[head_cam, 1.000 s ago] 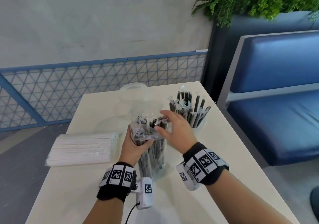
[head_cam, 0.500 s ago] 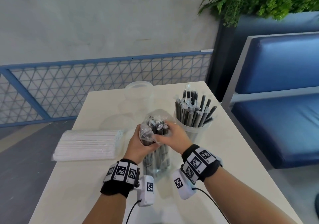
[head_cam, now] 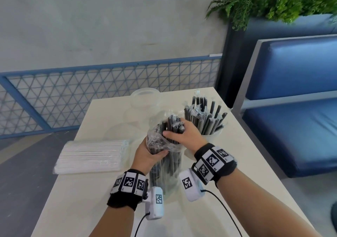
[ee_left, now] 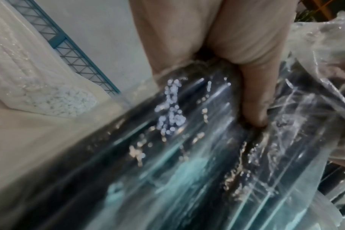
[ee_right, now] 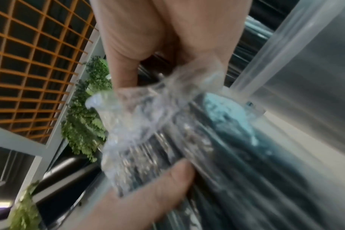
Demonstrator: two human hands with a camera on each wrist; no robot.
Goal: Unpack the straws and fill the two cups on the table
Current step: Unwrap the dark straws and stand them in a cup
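Note:
A clear plastic bag of black straws (head_cam: 165,165) stands upright on the table between my hands. My left hand (head_cam: 153,152) grips the crumpled bag mouth around the bundle; its thumb (ee_left: 252,101) presses on the plastic. My right hand (head_cam: 175,130) is curled round the straw tops (head_cam: 172,125) that stick out of the bag. In the right wrist view its thumb (ee_right: 148,186) and fingers (ee_right: 126,62) close on the wrinkled plastic (ee_right: 148,124). To the right, a white cup (head_cam: 212,136) holds several black straws. A clear empty cup (head_cam: 145,98) stands at the far edge.
A sealed pack of white straws (head_cam: 93,156) lies on the table's (head_cam: 87,200) left side, also seen in the left wrist view (ee_left: 49,99). A blue bench (head_cam: 291,127) runs along the right, a blue mesh fence (head_cam: 109,94) behind. A clear cup wall (ee_right: 305,70) stands close to my right hand.
My right hand came down from a loose reach onto the bundle top and closed round the straws. The bag's plastic has slid down, so more of the black straws show above it.

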